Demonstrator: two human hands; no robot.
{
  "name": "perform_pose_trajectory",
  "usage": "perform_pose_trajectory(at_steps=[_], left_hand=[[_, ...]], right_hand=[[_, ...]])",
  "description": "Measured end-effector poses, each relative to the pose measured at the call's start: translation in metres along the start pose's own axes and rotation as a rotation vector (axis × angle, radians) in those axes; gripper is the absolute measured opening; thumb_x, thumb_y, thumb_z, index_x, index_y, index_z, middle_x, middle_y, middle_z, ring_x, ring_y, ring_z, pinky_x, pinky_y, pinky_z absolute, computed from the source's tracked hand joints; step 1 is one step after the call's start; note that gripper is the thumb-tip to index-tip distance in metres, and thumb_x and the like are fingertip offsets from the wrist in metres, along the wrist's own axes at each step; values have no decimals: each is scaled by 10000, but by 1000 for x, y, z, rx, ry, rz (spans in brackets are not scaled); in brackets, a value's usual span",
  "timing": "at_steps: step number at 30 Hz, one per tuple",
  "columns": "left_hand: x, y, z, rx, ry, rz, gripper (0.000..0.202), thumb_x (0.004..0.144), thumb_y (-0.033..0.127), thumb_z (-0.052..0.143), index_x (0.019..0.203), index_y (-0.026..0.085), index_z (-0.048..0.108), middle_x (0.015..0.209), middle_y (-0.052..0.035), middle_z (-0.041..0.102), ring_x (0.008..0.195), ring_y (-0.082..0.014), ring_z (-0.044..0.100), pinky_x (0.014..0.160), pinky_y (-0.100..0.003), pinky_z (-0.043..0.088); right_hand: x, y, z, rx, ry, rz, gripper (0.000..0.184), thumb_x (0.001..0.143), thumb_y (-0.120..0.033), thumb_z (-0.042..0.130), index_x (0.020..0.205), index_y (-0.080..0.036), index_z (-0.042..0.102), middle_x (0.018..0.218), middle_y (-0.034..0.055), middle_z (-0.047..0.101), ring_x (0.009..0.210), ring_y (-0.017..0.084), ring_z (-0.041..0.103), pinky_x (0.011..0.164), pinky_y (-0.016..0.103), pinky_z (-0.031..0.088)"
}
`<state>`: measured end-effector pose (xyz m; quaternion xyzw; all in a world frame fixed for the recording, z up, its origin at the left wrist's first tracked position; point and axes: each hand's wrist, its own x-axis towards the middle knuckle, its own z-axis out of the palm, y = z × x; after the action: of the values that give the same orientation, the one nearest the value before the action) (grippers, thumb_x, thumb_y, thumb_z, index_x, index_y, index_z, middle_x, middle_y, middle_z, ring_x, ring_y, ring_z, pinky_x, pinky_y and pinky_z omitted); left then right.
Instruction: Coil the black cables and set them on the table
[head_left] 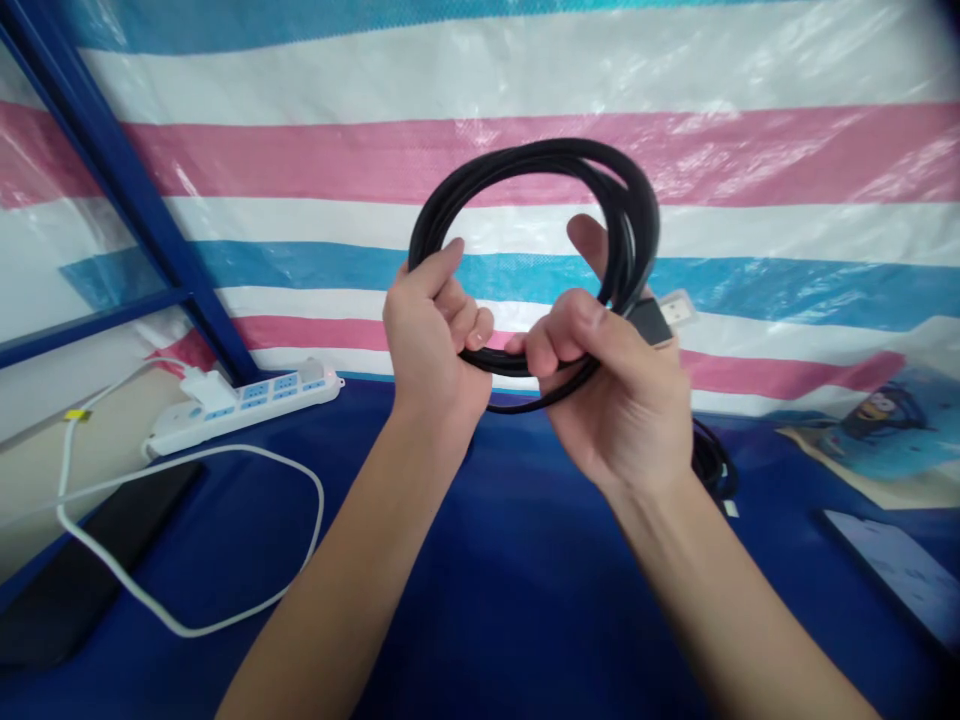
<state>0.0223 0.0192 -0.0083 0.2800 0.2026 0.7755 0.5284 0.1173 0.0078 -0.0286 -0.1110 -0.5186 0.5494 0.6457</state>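
Note:
A black USB cable (536,158), wound into a round coil of several loops, is held up above the blue tabletop (517,580). My left hand (442,330) is closed around the coil's left and lower-left side. Curled fingers of my right hand (615,380) grip the lower-right part, with one finger raised behind the coil. A USB plug (667,315) with a pale cap over its metal end sticks out to the right, beside my right hand. One thin strand hangs slightly below the other loops between the hands.
On the left lie a white power strip (247,402) with a charger in it, a looping white cord (319,500) and a black flat object (97,570). To the right are another black cable coil (712,465), a phone-like device (892,570) and a printed bag (892,430). Striped sheeting (337,160) hangs behind.

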Motion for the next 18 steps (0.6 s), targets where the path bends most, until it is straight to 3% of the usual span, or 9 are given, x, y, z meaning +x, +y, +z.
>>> perform_pose_trajectory(at_steps=[3, 5, 8, 11, 14, 18], left_hand=[[0, -1, -1, 127, -150, -62, 162, 782, 81, 551, 700, 194, 468, 387, 116, 161, 306, -23, 186, 356, -175, 242], [1, 4, -4, 296, -295, -78, 112, 759, 84, 576, 758, 184, 526, 391, 120, 191, 314, -18, 219, 370, -160, 286], [-2, 21, -9, 579, -505, -38, 86, 719, 85, 613, 733, 159, 572, 416, 102, 269, 317, 1, 226, 336, -144, 240], [-7, 35, -10, 777, -671, -144, 48, 694, 78, 643, 694, 124, 628, 462, 60, 383, 330, 11, 278, 329, -125, 201], [-10, 35, -9, 762, -693, -185, 66, 734, 94, 611, 756, 106, 673, 464, 64, 312, 354, 22, 251, 360, -107, 173], [-6, 22, -6, 538, -515, -59, 124, 797, 151, 561, 888, 138, 645, 498, 82, 186, 365, 8, 155, 358, -129, 126]], right_hand=[[1, -7, -1, -10, 78, -13, 233, 782, -133, 564, 994, -229, 579, 443, -99, 246, 360, 37, 277, 495, 195, 408], [3, -18, -8, -41, 48, 12, 195, 764, -115, 554, 919, -223, 600, 407, -105, 186, 316, 30, 184, 399, 184, 327], [4, -35, -25, -174, -154, 176, 175, 714, -104, 573, 836, -225, 610, 371, -110, 191, 286, 24, 139, 335, 185, 232], [4, -46, -39, -297, -371, 346, 129, 690, -118, 596, 769, -219, 603, 352, -106, 261, 279, 24, 157, 326, 190, 213], [4, -47, -41, -363, -298, 357, 86, 686, -128, 619, 701, -199, 573, 359, -99, 303, 267, 29, 207, 328, 201, 241], [9, -35, -29, -318, -19, 222, 76, 730, -155, 614, 707, -179, 545, 430, -79, 352, 308, 37, 324, 367, 206, 330]])
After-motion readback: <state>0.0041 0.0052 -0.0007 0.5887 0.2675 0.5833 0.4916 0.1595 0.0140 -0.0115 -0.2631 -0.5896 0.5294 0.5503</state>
